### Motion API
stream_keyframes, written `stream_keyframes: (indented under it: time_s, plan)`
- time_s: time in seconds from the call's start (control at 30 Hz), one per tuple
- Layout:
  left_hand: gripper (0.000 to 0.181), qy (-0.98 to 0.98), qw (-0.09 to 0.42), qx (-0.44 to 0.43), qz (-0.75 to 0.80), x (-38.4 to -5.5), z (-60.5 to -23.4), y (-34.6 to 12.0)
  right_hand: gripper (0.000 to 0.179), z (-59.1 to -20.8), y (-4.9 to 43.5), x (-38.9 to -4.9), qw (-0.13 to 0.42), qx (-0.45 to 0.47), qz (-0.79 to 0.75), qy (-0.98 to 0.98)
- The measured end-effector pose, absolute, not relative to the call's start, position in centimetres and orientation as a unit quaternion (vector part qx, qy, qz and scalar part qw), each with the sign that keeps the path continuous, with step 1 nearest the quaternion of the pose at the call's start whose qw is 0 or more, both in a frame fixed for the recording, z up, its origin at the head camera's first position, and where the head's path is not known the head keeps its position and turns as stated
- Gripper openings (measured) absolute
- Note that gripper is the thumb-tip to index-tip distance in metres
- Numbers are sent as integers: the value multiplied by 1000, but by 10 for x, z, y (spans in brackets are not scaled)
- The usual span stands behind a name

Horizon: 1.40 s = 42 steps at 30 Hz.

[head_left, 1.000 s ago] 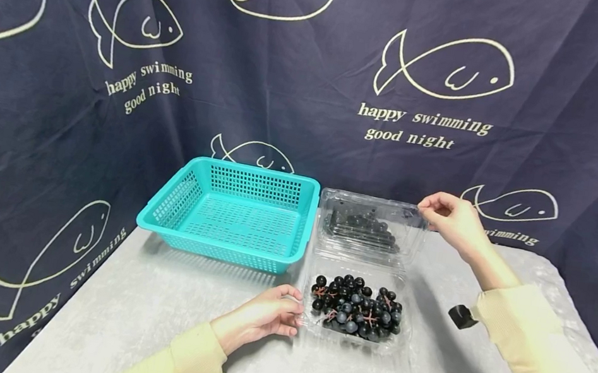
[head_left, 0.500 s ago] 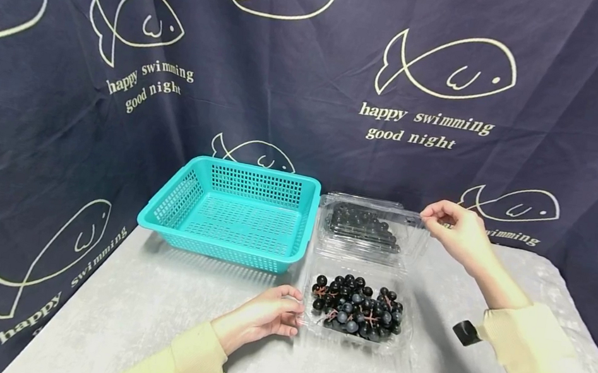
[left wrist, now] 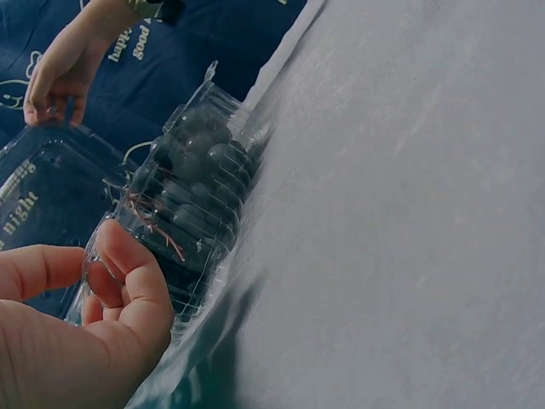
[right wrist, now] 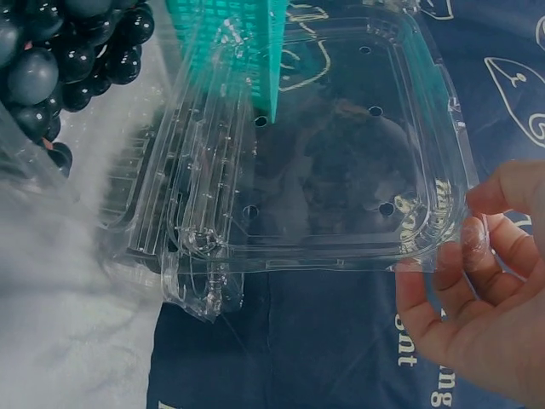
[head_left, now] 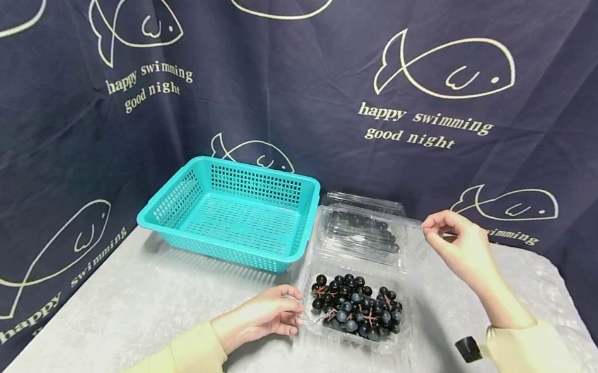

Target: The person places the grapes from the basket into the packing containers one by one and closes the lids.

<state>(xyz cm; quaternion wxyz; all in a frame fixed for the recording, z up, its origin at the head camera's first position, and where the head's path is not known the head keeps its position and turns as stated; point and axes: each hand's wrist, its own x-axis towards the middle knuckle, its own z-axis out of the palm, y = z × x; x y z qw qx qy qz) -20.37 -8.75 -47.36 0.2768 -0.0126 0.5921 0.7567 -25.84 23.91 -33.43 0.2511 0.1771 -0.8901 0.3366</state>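
A clear plastic clamshell box with dark grapes on reddish stems lies open on the table. My left hand pinches its left rim between thumb and fingers. The hinged lid is raised and tilted at the back of the box. At the lid's right corner my right hand pinches the edge, as the right wrist view also shows at close range. Dark grapes show through the clear side of the box in the left wrist view.
Left of the box stands a turquoise plastic basket with mesh walls. Behind the lid is a second clear box holding dark grapes, partly seen through the plastic. A dark blue curtain with fish drawings hangs behind the grey table.
The right hand has moved a little down and toward the person, tilting the lid forward. More of the second box shows behind it. The left hand has stayed in place.
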Motion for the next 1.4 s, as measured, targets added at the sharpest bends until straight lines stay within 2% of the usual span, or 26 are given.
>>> stream_keyframes:
  time_s: [0.53, 0.97, 1.4]
  plan:
    - [29, 591, 280, -10, 757, -204, -472, -88, 18, -343, 235, -245, 328, 229, 299, -866]
    - [28, 586, 283, -14, 759, -204, -473, -88, 14, -354, 233, -239, 393, 287, 239, -841]
    - [15, 583, 288, -11, 760, -204, -473, -89, 11, -364, 228, -225, 395, 320, 206, -836]
